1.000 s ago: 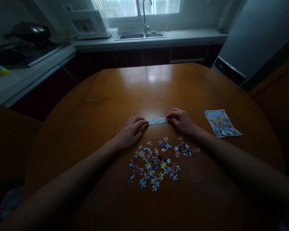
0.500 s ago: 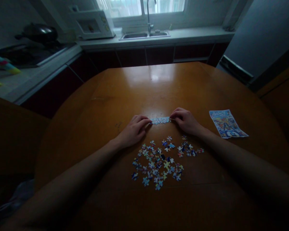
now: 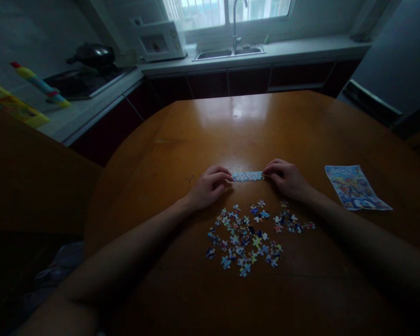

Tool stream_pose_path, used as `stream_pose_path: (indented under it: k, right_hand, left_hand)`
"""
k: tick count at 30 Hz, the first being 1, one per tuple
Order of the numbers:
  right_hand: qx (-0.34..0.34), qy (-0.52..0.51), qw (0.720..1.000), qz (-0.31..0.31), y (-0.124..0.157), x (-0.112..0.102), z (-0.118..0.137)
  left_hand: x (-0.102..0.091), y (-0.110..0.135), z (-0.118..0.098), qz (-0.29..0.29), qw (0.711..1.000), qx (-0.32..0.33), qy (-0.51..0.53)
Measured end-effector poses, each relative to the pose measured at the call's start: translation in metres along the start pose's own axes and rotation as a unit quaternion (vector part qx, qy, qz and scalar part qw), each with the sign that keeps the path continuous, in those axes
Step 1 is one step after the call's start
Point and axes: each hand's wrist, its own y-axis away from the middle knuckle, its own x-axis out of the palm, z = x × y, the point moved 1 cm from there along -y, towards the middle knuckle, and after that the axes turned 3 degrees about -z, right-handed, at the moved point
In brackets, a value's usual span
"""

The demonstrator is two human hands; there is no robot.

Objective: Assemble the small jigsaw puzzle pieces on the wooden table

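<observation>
A joined strip of jigsaw puzzle, pale blue with coloured marks, lies flat on the wooden table. My left hand has its fingertips closed at the strip's left end. At the right end, my right hand pinches the edge between thumb and fingers. Nearer to me lie many loose puzzle pieces in a spread heap. A smaller cluster of pieces sits to its right, below my right wrist. The undersides of my fingers are hidden.
A creased picture sheet lies on the table to the right. Beyond the table's far edge runs a counter with a sink, a microwave and a wok on the stove. Yellow bottles stand at left.
The whole view has shifted, so everything appears farther right. Both hands stay at the two ends of the strip, and the loose pieces keep their layout.
</observation>
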Motion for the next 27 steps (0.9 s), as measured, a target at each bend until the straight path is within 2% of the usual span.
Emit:
stream_pose_path:
  k: [6, 15, 18, 23, 27]
  right_hand:
    - [0.003, 0.000, 1.000, -0.003, 0.000, -0.001, 0.003]
    - [0.002, 0.002, 1.000, 0.001, -0.001, 0.000, 0.003]
    - [0.002, 0.001, 1.000, 0.000, 0.000, 0.000, 0.003]
    - [0.002, -0.001, 1.000, -0.001, 0.000, -0.002, 0.003]
    - [-0.001, 0.000, 1.000, 0.003, 0.000, -0.002, 0.003]
  left_hand:
    - [0.002, 0.000, 0.001, 0.030, 0.999, 0.016, -0.015]
    - [-0.001, 0.000, -0.005, 0.076, 0.996, 0.050, 0.025]
    - [-0.001, -0.001, -0.005, 0.096, 0.994, 0.032, 0.044]
    - [-0.012, -0.001, -0.004, 0.202, 0.971, -0.111, 0.069]
    - [-0.033, 0.000, -0.009, 0.333, 0.926, -0.146, 0.100]
